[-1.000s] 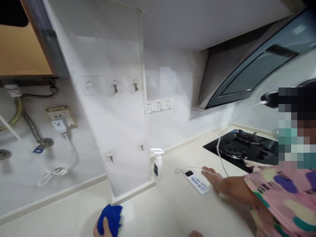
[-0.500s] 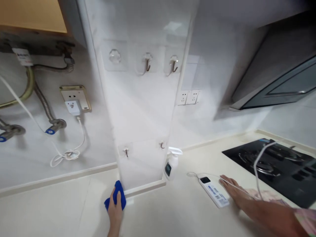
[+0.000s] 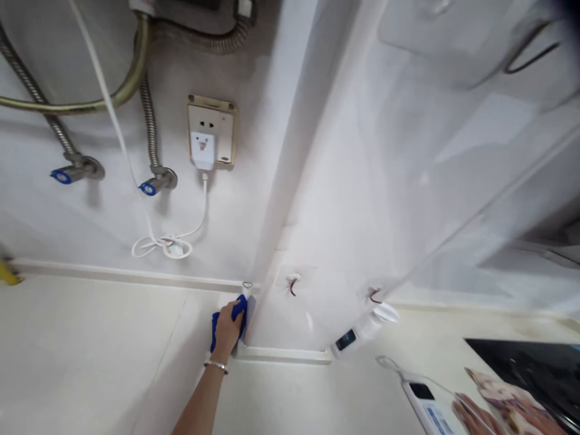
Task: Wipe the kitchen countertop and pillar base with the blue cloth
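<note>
My left hand (image 3: 229, 329) is closed around a blue cloth (image 3: 240, 307), pressing it into the corner where the counter meets the side of the white tiled pillar (image 3: 335, 241). A bracelet circles that wrist. At the lower right edge, my right hand (image 3: 478, 417) lies on the counter with its fingers stretched out, partly cut off by the frame. Beside it is a white device with a dark screen (image 3: 426, 399), its cord loop and a thin white cable. A patterned cloth (image 3: 507, 393) lies by the right hand.
A white spray bottle (image 3: 362, 332) stands against the pillar's right corner. A black gas hob (image 3: 530, 359) sits at right. On the left wall are a plugged socket (image 3: 212, 130), a coiled white cable (image 3: 163, 244) and two valves (image 3: 156, 181). Hooks (image 3: 292, 284) stick out from the pillar.
My left hand has moved the blue cloth from the pillar's front corner back along its left side. The view has turned left and closer; my right hand stays flat on the counter.
</note>
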